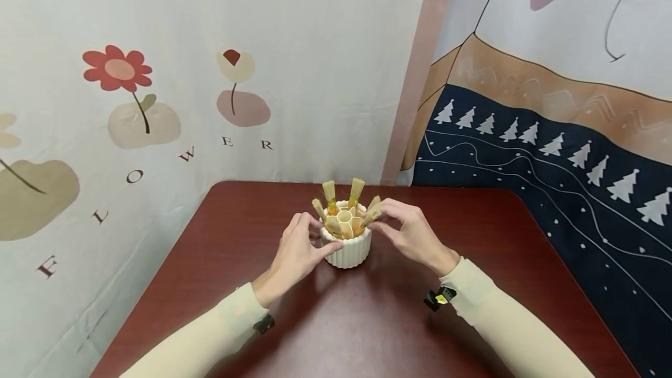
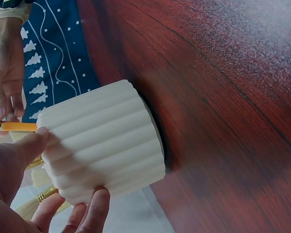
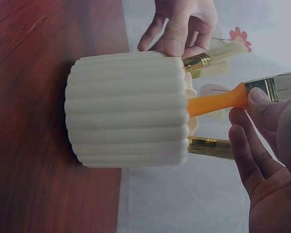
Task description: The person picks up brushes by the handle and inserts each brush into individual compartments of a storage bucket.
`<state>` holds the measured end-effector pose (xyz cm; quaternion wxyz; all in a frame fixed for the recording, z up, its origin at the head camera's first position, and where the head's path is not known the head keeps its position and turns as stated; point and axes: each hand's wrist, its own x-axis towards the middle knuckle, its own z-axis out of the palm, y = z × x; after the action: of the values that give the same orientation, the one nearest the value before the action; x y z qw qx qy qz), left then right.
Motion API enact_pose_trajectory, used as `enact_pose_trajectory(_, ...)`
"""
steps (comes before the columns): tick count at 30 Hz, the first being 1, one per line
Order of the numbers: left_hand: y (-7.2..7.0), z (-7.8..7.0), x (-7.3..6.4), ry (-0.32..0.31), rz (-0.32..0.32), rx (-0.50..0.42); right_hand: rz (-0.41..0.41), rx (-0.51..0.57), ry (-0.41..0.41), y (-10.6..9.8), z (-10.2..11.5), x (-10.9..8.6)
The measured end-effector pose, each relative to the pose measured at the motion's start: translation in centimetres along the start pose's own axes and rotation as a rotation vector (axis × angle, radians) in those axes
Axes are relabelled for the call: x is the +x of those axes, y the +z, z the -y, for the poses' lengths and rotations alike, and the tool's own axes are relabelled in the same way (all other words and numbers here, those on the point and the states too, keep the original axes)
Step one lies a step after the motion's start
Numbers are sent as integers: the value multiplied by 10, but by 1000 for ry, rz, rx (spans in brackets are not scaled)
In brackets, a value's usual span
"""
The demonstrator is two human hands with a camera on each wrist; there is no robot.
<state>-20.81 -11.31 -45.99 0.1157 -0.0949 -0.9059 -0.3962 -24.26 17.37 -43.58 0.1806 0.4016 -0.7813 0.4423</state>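
Note:
A white ribbed round holder [image 1: 347, 255] with a divided top stands upright on the table. Several flat paintbrushes, bristles up, are set around its compartments; one brush [image 1: 357, 188] is at the back. My left hand [image 1: 300, 248] holds the holder from the left, its thumb at the rim and its fingers along the ribbed wall [image 2: 104, 143]. On the other side, my right hand [image 1: 412, 229] pinches a paintbrush [image 3: 218, 102] at its metal band. This brush has an orange handle, whose lower end is hidden inside the holder.
The dark red wooden table [image 1: 236, 220] reaches back to a pale curtain [image 1: 325, 74] printed with flowers and letters. To the right hangs a navy cloth [image 1: 483, 156] with white trees. A dark strap [image 1: 440, 298] is on the right wrist.

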Motion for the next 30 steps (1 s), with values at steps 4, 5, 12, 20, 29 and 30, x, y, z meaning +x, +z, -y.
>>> enact_pose_trajectory(4,0,-1,0,6,6,-2,17,-20,-14,2,-1,-2)
enact_pose_trajectory(5,0,-1,0,5,8,-2,22,-17,-12,3,-2,-2)
enact_pose_trajectory(12,0,-2,0,8,10,3,52,-22,-1,9,-7,-6)
enact_pose_trajectory(20,0,-3,1,10,0,-5,40,-8,-21,15,-11,-6)
enact_pose_trajectory(29,0,-2,-1,27,-3,7,49,-33,26,20,-12,-8)
enact_pose_trajectory(30,0,-2,-1,26,-2,9,50,-36,27,21,-12,-8)
